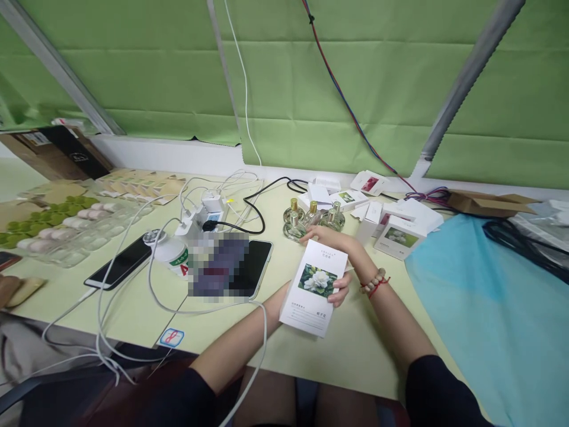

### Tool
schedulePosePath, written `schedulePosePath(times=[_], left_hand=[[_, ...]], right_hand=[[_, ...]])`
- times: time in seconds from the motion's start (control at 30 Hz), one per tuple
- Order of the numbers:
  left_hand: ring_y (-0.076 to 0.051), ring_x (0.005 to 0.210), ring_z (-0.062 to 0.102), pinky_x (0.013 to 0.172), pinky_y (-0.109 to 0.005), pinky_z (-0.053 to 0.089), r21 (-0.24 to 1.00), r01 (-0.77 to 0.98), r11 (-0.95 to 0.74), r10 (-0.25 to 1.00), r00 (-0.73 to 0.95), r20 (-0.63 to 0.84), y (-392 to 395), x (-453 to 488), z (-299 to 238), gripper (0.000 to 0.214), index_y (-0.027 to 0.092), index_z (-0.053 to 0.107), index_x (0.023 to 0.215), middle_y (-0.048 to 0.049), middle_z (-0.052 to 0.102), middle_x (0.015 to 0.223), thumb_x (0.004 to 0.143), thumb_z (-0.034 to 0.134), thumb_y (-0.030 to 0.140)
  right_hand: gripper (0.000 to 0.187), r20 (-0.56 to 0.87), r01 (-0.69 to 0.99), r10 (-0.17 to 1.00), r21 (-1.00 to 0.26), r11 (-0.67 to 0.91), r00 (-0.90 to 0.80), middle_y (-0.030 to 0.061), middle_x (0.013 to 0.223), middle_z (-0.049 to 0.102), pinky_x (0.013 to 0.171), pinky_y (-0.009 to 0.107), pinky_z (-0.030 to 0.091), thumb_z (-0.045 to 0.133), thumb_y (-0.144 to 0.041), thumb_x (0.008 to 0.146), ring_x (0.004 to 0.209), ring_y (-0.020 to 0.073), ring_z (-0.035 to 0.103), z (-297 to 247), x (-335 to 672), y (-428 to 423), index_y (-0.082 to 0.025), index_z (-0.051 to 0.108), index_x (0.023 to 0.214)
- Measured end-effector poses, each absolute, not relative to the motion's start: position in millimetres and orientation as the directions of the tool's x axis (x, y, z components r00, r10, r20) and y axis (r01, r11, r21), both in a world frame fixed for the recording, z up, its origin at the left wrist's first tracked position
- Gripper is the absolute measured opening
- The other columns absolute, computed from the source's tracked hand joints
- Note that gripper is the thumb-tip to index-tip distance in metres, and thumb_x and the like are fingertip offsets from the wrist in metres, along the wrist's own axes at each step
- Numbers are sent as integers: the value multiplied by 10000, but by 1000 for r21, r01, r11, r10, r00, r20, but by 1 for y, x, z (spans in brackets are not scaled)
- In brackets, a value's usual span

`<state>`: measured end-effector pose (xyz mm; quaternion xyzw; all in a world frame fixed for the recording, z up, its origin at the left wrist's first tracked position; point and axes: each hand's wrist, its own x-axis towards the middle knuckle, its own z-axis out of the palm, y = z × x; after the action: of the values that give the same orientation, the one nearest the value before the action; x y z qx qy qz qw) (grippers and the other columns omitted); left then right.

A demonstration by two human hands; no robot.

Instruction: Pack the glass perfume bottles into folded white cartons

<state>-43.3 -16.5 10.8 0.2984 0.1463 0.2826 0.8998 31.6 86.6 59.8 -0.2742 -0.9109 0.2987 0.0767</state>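
I hold a white carton [316,287] with a white flower picture, tilted above the table's front edge. My left hand [278,300] goes under its left side and is mostly hidden behind it. Fingers curl round the carton's right edge; I cannot tell which hand they belong to. My right hand [343,244], with a bead bracelet at the wrist, lies along the carton's top right corner, fingertips close to several small glass perfume bottles [311,217] with gold caps.
More white cartons [400,236] lie beyond my right hand. Two phones [119,265] [260,261], a power strip [205,218], white cables and a small white bottle [171,254] sit left. Trays of green and pink pieces [53,228] at far left; blue cloth [489,308] at right.
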Motion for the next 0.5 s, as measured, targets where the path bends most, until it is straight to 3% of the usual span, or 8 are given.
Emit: schedulePosePath(times=[0.13, 0.27, 0.37, 0.43, 0.5], left_hand=[[-118, 369, 404, 373, -256, 265, 605, -452, 656, 607, 792, -66, -21, -45, 13, 286, 200, 444, 671, 1, 438, 535, 812, 445, 448], [-110, 374, 397, 379, -248, 248, 601, -463, 652, 621, 781, -72, -25, -43, 20, 254, 196, 439, 671, 9, 422, 533, 829, 451, 395], [-102, 396, 413, 413, -244, 271, 587, -529, 612, 678, 733, -47, -28, -42, 24, 209, 192, 438, 694, 13, 430, 577, 827, 464, 351], [-103, 414, 428, 428, -245, 283, 583, -547, 601, 687, 726, -28, -31, -43, 24, 182, 190, 431, 699, 12, 439, 611, 814, 477, 323], [-105, 441, 440, 432, -243, 286, 585, -544, 601, 683, 730, -23, -32, -43, 22, 165, 186, 427, 699, 4, 451, 647, 799, 489, 300]], right_hand=[[179, -293, 559, 498, -618, 553, -816, 31, 790, 709, 607, 236, 500, 554, -229, 771, 696, 154, 627, 72, 44, 91, -172, 715, 716], [286, -484, 776, 618, -497, 388, -619, 65, 663, 676, 528, 268, 473, 522, -275, 815, 560, 155, 589, 94, 57, 81, -154, 636, 582], [221, -404, 778, 680, -461, 427, -612, 83, 715, 689, 569, 283, 474, 526, -217, 813, 627, 187, 628, 110, 66, 74, -152, 668, 656], [163, -231, 719, 712, -461, 519, -663, 88, 839, 708, 640, 285, 479, 549, -210, 805, 743, 209, 651, 117, 69, 71, -159, 703, 806], [260, -40, 641, 711, -470, 607, -702, 92, 1007, 695, 705, 280, 474, 566, -204, 796, 848, 211, 645, 120, 68, 69, -168, 685, 1024]])
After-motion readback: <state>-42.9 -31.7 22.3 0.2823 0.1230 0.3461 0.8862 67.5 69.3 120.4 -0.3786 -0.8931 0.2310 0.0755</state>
